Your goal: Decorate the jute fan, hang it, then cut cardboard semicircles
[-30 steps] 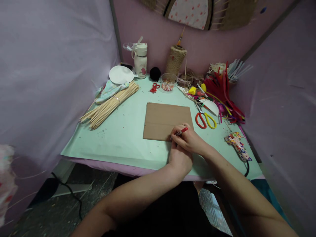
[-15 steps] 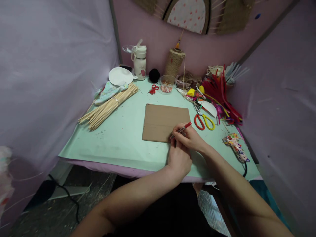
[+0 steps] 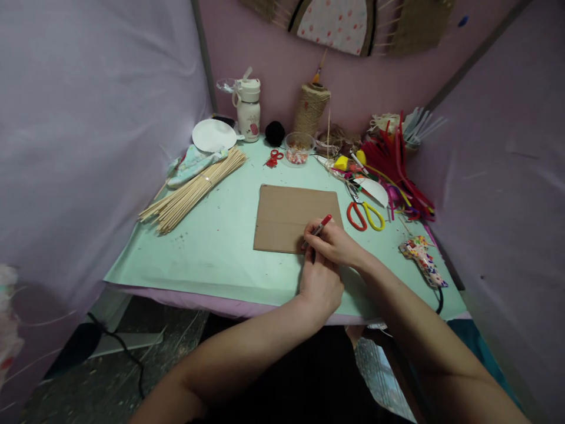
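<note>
Brown cardboard (image 3: 286,212), apparently being marked: right hand (image 3: 332,242) grips a pen (image 3: 326,220), left hand (image 3: 321,285) unclear in grip; next stroke wants steadiness.

Right hand (image 3: 330,242) gripping a red-ended pen (image 3: 325,221) against brown cardboard (image 3: 286,212), left hand (image 3: 321,285) at its near edge, open-handled scissors (image 3: 354,219) just beside, bundled sticks (image 3: 194,191) on the pale green table (image 3: 220,259).

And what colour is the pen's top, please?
Red; the pen's top shows best in the head view.
</note>
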The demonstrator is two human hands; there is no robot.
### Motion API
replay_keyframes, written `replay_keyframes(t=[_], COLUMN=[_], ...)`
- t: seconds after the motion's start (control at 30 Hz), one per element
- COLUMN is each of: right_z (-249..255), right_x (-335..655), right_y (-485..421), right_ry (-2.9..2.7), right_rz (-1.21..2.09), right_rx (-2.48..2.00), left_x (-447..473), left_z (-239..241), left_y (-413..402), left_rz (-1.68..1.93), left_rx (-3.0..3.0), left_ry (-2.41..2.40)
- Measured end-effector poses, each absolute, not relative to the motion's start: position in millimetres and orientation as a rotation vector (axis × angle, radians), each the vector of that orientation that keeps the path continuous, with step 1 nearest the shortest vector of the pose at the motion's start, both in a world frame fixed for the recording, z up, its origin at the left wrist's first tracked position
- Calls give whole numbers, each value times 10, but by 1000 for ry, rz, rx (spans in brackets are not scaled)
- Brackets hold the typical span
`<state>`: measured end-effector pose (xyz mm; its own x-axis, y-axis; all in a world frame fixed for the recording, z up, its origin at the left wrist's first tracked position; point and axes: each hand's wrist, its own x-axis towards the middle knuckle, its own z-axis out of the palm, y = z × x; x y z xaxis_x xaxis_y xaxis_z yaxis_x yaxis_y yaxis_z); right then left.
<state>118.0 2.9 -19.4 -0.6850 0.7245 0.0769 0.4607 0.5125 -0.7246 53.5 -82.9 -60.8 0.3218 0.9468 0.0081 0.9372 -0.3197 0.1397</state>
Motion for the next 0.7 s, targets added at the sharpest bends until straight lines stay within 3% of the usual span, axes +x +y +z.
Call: replay_keyframes(t=[0.7], right_z=[-372], right_x=[1438], right_y=[374], right_ry=[-1990], right_rz=[1139], right_rx=[-1149], left_x=[537], left_z=[-635], left_y=[-838], left_rz=[187], left_rx=[2485], left_ry=[1892])
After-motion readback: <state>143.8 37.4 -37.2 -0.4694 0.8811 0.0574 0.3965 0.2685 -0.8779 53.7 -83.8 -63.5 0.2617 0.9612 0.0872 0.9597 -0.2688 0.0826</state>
